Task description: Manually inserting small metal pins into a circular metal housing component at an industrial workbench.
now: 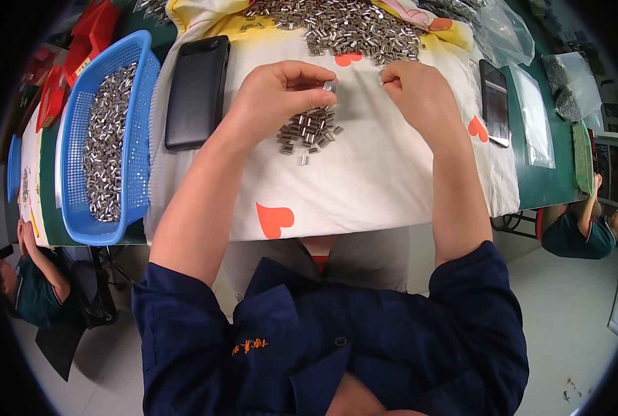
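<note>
- Over the white cloth (364,187), seen from the head camera, the left hand (278,93) pinches one small metal sleeve (329,86) at its fingertips, just above a loose pile of sleeves (310,132).
- Right hand (416,90) is curled nearly closed; I cannot tell what it holds.
- A slipped pinch could drop the shiny, short sleeve into the pile, or send it rolling off the cloth.
</note>
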Available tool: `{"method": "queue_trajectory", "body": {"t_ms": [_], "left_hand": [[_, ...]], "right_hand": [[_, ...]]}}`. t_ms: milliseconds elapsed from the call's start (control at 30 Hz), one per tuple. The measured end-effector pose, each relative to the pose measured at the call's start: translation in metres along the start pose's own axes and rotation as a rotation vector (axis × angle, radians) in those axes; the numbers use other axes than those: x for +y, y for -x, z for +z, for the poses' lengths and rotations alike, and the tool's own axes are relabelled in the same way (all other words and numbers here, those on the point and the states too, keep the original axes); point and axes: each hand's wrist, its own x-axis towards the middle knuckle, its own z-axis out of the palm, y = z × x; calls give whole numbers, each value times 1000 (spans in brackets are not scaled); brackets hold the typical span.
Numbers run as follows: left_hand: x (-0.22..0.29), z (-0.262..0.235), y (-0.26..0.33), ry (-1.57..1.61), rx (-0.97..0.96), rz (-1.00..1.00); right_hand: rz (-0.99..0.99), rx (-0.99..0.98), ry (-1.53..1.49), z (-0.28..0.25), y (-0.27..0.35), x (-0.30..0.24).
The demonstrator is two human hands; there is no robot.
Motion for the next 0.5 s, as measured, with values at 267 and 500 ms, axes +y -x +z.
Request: {"method": "queue_trajectory", "body": {"t_ms": [267,500], "left_hand": [[-3,-5,-3,121,22,31],[-5,-5,-3,178,14,59]], "right_hand": [[119,-60,-568,-9,-1,-33],[-89,45,-747,10,1,-42]]}}
